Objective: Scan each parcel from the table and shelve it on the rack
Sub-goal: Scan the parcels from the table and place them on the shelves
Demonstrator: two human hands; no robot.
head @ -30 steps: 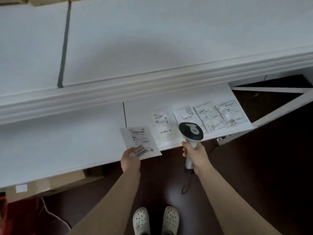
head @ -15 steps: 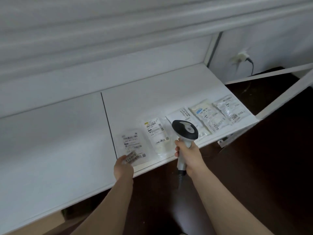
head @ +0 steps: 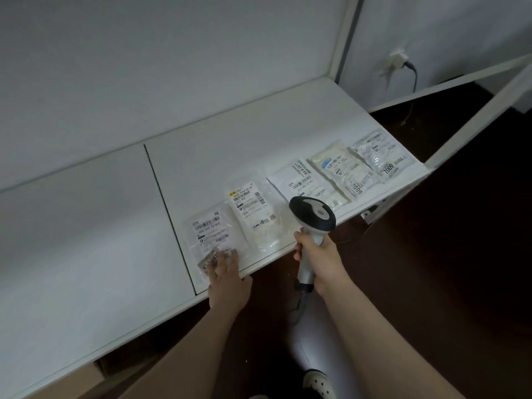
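The fingers [head: 223, 262] of the left hand [head: 229, 283] lie nearly straight and slightly apart, pressing flat on the near end of a parcel [head: 208, 230]. The thumb sits at the shelf's front edge. The parcel is a flat, clear bag with a white printed label carrying barcodes, and a small grey sticker [head: 209, 260] with digits at its near end. It lies on the white shelf [head: 259, 133], just on the 3 o'clock side of a dark seam [head: 169, 214]. Its long axis runs from 6 o'clock towards 11 o'clock, and its near end meets the front edge. Four more parcels [head: 342, 171] lie side by side in a row that leads off towards 2 o'clock.

The right hand [head: 321, 262] has its fingers clamped round the pale handle of the scanner [head: 312, 216], at 3 o'clock from the parcel. The scanner's black-rimmed head points to about 11 o'clock and its handle trails to 6 o'clock.

The left fingers cover the parcel's near end and part of the sticker's digits, and the label print is too small to read. The scanner head hides a near corner of the third bag in the row. The cable [head: 300, 305] below the handle is blurred.
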